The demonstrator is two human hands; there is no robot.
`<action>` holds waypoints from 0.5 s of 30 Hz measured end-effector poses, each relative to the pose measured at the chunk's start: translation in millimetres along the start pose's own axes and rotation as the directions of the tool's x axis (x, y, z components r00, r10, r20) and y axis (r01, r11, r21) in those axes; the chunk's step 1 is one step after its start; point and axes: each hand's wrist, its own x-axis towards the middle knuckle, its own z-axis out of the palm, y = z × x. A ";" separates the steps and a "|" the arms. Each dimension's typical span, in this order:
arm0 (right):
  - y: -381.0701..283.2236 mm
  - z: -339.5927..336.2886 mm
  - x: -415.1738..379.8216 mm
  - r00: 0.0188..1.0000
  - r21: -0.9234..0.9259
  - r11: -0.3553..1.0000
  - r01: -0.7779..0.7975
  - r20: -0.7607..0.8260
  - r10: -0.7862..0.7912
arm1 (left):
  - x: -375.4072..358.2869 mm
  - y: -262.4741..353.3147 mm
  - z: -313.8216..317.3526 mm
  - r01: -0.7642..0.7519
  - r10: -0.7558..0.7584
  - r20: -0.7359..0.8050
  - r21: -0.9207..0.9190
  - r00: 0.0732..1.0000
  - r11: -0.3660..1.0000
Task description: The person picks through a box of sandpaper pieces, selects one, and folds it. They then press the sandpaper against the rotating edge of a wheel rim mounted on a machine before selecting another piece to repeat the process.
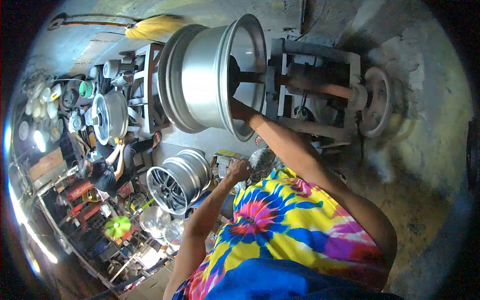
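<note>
A large silver wheel rim (205, 75) is mounted on the end of a horizontal shaft (250, 77), its open side facing the stand. My right hand (241, 110) reaches into that open side; its fingers are hidden in the shadow behind the rim's lip. Lower down, my left hand (239, 170) is closed in a fist, apart from the rim. What it holds, if anything, is hidden. Beside it lies a grey cloth-like bundle (264, 161). A second rim with dark spokes (172, 184) stands on the floor to the left of my left hand.
A metal stand (315, 47) carries the shaft, with a round wheel (377, 102) at its far end. At left, a seated person (106, 170) has their hands at another rim (111, 116). A green fan (117, 227), tools and shiny discs (155, 221) crowd the lower left. A yellow broom (154, 27) lies above.
</note>
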 end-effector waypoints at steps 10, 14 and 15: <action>-30.1 -6.0 7.0 0.997 0.079 0.996 -0.033 -0.067 0.038 | -4.3 -9.9 23.1 -0.028 0.022 0.097 0.055 0.995 0.998; -33.3 -6.6 8.8 0.996 0.083 0.996 -0.028 -0.085 0.036 | -5.4 -4.3 18.4 0.016 -0.018 0.086 0.018 0.996 1.000; -33.2 -7.1 9.5 0.995 0.087 0.996 -0.030 -0.089 0.038 | -5.0 -3.2 16.2 0.010 -0.012 0.090 0.020 0.996 1.000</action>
